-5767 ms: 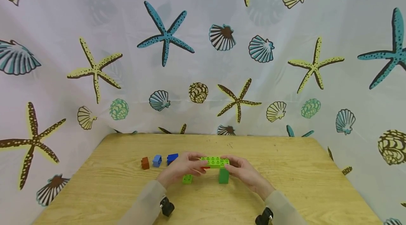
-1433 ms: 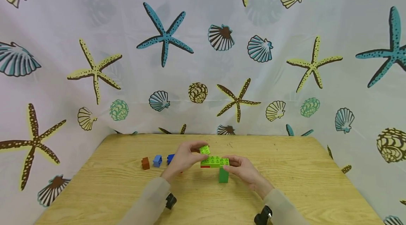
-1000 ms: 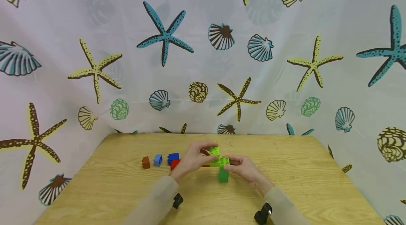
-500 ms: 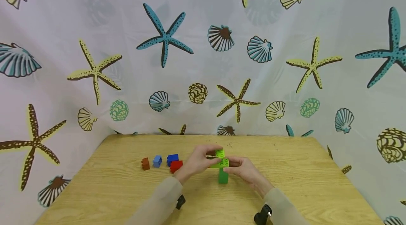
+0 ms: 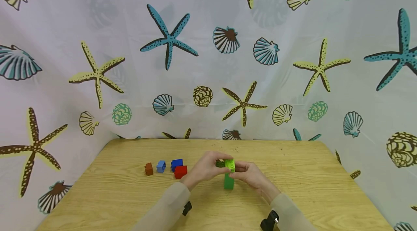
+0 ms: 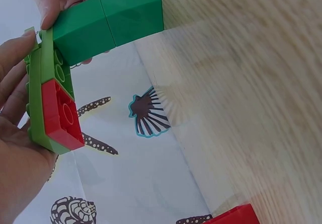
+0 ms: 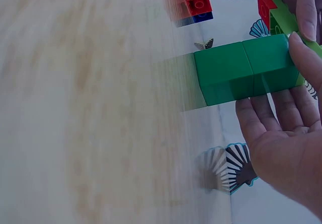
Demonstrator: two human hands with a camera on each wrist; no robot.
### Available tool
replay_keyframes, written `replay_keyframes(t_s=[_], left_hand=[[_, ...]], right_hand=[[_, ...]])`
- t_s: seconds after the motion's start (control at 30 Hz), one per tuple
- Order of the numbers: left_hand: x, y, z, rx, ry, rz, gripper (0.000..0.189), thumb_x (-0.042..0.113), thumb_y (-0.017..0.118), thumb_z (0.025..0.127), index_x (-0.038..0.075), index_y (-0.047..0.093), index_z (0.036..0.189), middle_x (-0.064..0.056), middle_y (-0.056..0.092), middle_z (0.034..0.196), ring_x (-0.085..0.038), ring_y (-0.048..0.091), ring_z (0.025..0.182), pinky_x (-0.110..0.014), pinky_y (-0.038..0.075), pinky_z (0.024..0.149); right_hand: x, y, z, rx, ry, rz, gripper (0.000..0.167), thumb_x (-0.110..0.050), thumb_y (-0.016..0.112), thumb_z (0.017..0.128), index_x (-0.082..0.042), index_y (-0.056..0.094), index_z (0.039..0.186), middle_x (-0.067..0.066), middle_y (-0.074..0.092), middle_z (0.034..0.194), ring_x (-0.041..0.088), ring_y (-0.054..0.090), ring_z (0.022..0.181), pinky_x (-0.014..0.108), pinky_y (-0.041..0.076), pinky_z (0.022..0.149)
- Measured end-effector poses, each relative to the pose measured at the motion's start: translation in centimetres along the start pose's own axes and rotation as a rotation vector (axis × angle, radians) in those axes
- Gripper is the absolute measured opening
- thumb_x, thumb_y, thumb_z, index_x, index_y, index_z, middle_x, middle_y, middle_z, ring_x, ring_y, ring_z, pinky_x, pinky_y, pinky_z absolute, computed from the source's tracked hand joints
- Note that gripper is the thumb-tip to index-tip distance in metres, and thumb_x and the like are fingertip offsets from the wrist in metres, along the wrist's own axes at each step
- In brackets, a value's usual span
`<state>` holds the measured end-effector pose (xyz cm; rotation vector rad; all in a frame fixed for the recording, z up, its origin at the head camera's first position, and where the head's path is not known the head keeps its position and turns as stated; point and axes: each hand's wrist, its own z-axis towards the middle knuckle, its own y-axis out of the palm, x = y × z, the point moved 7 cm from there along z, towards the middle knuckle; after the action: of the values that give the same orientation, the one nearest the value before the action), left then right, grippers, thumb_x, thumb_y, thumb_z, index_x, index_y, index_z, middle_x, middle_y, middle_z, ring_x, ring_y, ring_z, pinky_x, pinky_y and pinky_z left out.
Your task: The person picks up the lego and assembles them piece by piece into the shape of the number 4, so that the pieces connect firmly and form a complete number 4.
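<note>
A tower of two dark green bricks [image 5: 229, 181] stands on the table, with long lime green bricks [image 6: 37, 90] across its top reaching out to the left. A red brick [image 6: 61, 116] is fixed under the far end of that overhang. My left hand [image 5: 207, 167] pinches a small lime brick [image 5: 230, 164] at the structure's right end, over the tower; whether its studs are fully pressed in I cannot tell. My right hand [image 5: 252, 177] grips the top of the tower from the right, its thumb [image 7: 306, 58] at the upper green brick and its fingers behind.
Left of the structure, loose bricks lie on the wooden table [image 5: 293, 187]: a brown one [image 5: 148, 169], a light blue one [image 5: 161, 166], a dark blue one [image 5: 177, 164] and a red one [image 5: 180, 172]. A patterned curtain [image 5: 195, 71] hangs behind the table.
The small lime brick lay on the table at first. My left hand has lifted it, carried it right and lowered it onto the structure's right end. My right hand has stayed at the tower.
</note>
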<state>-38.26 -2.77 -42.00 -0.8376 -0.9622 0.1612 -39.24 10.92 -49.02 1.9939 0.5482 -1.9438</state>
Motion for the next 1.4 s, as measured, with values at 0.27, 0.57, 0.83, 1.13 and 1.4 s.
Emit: replay_keyframes(t_s=[0.27, 0.57, 0.83, 1.13, 1.4], left_hand=[[0.26, 0.12, -0.08, -0.008, 0.014, 0.061, 0.036, 0.012, 0.075, 0.087, 0.008, 0.07, 0.122, -0.006, 0.07, 0.118, -0.014, 0.064, 0.098, -0.021, 0.054, 0.079], [0.26, 0.17, -0.25, -0.003, -0.001, 0.053, 0.035, 0.011, 0.075, 0.086, 0.01, 0.071, 0.121, -0.004, 0.07, 0.117, -0.016, 0.063, 0.102, -0.021, 0.054, 0.08], [0.3, 0.27, -0.22, -0.005, -0.024, 0.127, 0.035, 0.013, 0.076, 0.086, 0.014, 0.071, 0.121, 0.001, 0.071, 0.117, -0.014, 0.063, 0.103, -0.023, 0.053, 0.084], [-0.06, 0.35, 0.2, -0.043, -0.072, 0.163, 0.034, 0.019, 0.076, 0.087, 0.016, 0.072, 0.12, 0.003, 0.071, 0.118, -0.014, 0.064, 0.107, -0.029, 0.054, 0.088], [-0.43, 0.29, 0.33, -0.058, -0.128, 0.126, 0.033, 0.018, 0.076, 0.087, 0.017, 0.072, 0.12, 0.001, 0.071, 0.119, -0.013, 0.065, 0.105, -0.024, 0.055, 0.082]], right_hand=[[0.16, -0.06, 0.1, 0.001, 0.004, 0.009, 0.057, -0.017, 0.072, 0.09, -0.001, 0.051, 0.141, 0.016, 0.058, 0.137, 0.021, 0.06, 0.12, 0.04, 0.046, 0.105], [0.17, 0.1, 0.04, -0.004, 0.001, 0.012, 0.059, -0.018, 0.072, 0.089, -0.001, 0.05, 0.141, 0.017, 0.057, 0.137, 0.022, 0.06, 0.12, 0.039, 0.046, 0.105], [0.29, -0.01, -0.03, 0.005, 0.011, 0.006, 0.061, -0.018, 0.073, 0.089, -0.001, 0.049, 0.142, 0.018, 0.055, 0.14, 0.023, 0.058, 0.123, 0.041, 0.046, 0.105], [0.16, -0.02, -0.09, 0.008, 0.01, 0.005, 0.061, -0.019, 0.073, 0.089, -0.001, 0.049, 0.142, 0.018, 0.055, 0.14, 0.025, 0.058, 0.124, 0.041, 0.045, 0.106], [0.02, 0.1, -0.18, 0.01, 0.013, -0.003, 0.06, -0.019, 0.073, 0.089, 0.0, 0.05, 0.141, 0.018, 0.056, 0.139, 0.025, 0.059, 0.123, 0.04, 0.045, 0.106]])
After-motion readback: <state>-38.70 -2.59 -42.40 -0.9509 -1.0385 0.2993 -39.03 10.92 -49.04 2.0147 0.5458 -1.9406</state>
